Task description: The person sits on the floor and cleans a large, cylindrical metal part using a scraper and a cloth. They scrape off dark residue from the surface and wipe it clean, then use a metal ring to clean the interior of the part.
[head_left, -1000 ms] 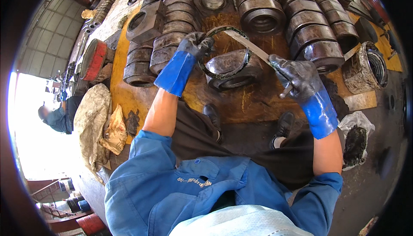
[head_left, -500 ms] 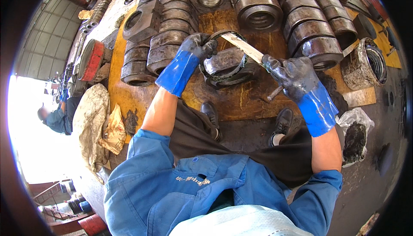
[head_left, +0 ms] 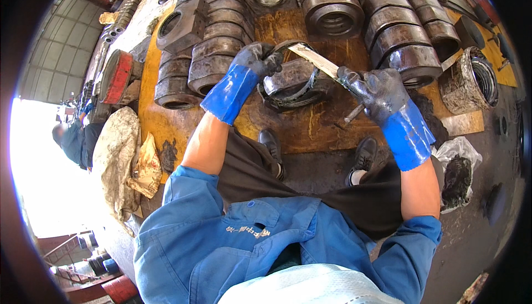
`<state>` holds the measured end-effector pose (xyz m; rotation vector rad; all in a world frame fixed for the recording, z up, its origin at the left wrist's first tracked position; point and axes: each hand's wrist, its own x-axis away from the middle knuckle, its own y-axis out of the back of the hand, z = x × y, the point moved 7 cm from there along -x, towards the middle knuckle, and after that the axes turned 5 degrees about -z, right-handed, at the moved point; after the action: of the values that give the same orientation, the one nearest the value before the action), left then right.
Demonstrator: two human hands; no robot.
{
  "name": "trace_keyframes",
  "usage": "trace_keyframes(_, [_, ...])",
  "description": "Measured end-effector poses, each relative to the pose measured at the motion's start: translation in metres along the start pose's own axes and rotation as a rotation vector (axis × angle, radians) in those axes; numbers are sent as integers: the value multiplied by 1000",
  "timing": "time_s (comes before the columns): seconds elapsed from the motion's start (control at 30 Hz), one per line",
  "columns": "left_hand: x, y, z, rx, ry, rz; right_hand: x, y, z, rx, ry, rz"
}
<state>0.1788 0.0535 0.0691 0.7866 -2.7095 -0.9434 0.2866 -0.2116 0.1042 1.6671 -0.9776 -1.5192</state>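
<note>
My left hand [head_left: 255, 62], in a blue glove blackened at the fingers, is closed on the upper left edge of a thin dark ring [head_left: 315, 78]. The ring is tilted over a thick greasy metal collar [head_left: 289, 76] on the wooden table. A flat pale wooden strip [head_left: 315, 60] slants from the ring's top edge down to my right hand [head_left: 382, 94], gloved the same way. Those right fingers are wrapped round the strip's lower end. Below them juts a short bolt-like metal piece [head_left: 353, 114]; I cannot tell whether it is held.
Rows of heavy metal collars [head_left: 396, 44] line the far side of the yellowish table [head_left: 332, 132]. At right stands a grimy bucket [head_left: 463, 85], with a plastic bag of black stuff [head_left: 457, 179] nearer me. Stained cloth [head_left: 117, 154] lies at left. Another person [head_left: 77, 140] is farther left.
The wooden strip and my right hand have shifted very slightly. The bolt-like piece sits a little higher. My left hand keeps its hold on the ring.
</note>
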Motion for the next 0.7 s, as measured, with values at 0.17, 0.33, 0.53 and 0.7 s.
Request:
trace_keyframes(0.17, [-8,0,16,49,0,-5,3,3,-17,-136,-80,-55])
trace_keyframes(0.33, [-14,4,28,45,-49,-58,9,-8,-37,-250,-232,-108])
trace_keyframes(0.53, [-11,15,18,92,-31,-120,26,-40,-63,-889,-611,-2])
trace_keyframes(0.7, [-12,21,11,198,-33,-141,30,-60,-68,-918,-656,-86])
